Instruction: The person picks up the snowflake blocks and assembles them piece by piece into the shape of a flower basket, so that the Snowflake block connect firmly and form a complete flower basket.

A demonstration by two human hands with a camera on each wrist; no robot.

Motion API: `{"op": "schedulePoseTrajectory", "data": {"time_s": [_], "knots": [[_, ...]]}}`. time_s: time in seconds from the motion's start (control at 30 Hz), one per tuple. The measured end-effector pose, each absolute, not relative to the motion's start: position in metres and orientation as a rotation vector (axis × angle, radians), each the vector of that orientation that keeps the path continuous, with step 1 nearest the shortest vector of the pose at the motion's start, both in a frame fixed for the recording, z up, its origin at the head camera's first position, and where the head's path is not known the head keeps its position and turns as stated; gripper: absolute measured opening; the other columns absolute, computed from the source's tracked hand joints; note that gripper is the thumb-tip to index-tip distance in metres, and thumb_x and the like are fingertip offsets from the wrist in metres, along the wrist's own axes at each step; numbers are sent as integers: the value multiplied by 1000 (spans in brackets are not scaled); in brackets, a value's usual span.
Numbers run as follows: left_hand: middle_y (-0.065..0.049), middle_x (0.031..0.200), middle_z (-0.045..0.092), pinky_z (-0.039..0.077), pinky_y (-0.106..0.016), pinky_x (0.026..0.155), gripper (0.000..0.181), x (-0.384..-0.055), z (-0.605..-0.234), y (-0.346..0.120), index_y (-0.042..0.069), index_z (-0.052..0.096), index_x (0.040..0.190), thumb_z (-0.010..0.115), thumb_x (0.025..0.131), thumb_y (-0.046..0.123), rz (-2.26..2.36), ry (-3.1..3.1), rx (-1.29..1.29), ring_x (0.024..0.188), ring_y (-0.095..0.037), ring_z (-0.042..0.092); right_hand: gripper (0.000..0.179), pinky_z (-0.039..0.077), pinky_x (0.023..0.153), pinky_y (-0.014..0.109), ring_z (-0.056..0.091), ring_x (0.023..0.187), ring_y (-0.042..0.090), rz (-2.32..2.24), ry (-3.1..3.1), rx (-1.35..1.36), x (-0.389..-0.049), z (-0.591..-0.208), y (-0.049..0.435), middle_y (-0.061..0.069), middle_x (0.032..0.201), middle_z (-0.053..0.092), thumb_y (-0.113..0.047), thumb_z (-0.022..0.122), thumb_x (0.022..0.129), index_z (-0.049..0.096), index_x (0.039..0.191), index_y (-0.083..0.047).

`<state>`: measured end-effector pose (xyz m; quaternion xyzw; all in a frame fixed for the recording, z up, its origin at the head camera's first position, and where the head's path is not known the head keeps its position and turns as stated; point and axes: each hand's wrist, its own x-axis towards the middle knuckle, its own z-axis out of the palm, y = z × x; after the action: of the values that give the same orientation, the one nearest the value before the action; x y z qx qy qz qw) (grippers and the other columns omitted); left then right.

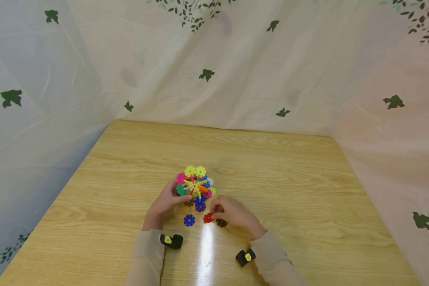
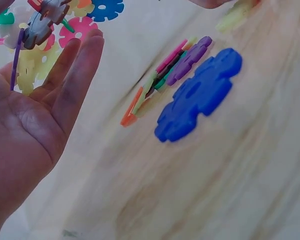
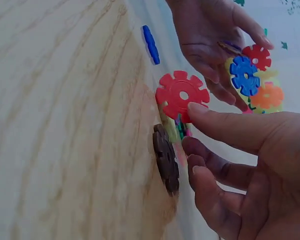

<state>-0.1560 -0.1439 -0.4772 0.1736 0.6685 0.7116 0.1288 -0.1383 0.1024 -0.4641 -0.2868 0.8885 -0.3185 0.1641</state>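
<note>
My left hand holds a colourful cluster of interlocking snowflake discs, thumb at its near side and other fingers at its left. In the left wrist view the fingers stretch fairly straight beside the cluster. My right hand pinches a red snowflake disc between thumb and index finger, just right of the cluster. A dark brown disc lies on the table by the right fingertips. Between the hands lies a blue disc, with a purple disc farther off. The cluster partly hides its far side.
More loose discs in pink, green and orange lie near the cluster, seen edge-on from the left wrist. The wooden table reaches back to a pale curtain with green leaf and bird shapes. Black devices sit at both wrists.
</note>
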Motion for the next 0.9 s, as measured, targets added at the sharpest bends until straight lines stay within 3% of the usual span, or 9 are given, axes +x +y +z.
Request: {"op": "schedulePoseTrajectory", "data": {"time_s": [0.1,0.33,0.63,0.9], "knots": [[-35,142,39,51,-18,96,85,-156,-476,-143,-4,21,150,73,84,9,2075,1934,513,107,-2,62,5,51,68,19,59,78,7,-1113,2455,-755,-141,-465,108,1,87,66,-11,65,92,66,90,-7],[-35,144,37,50,-20,98,85,-154,-474,-140,-3,21,150,73,84,12,2103,1863,543,110,-4,61,10,53,52,23,56,62,15,-1432,2318,-467,-141,-464,117,13,89,66,-11,60,96,64,99,-3],[-35,140,42,53,-21,95,84,-153,-472,-136,-2,20,151,72,86,15,2040,1888,515,106,-4,63,19,60,61,31,65,85,23,-1641,2245,-317,-142,-460,118,19,98,68,-13,58,97,62,106,4],[-35,143,40,51,-19,96,85,-153,-473,-133,-1,19,152,71,88,19,2014,1885,534,108,-1,61,20,60,58,28,68,87,30,-1741,2189,-279,-141,-458,116,10,92,70,-11,58,97,61,107,6]]}}
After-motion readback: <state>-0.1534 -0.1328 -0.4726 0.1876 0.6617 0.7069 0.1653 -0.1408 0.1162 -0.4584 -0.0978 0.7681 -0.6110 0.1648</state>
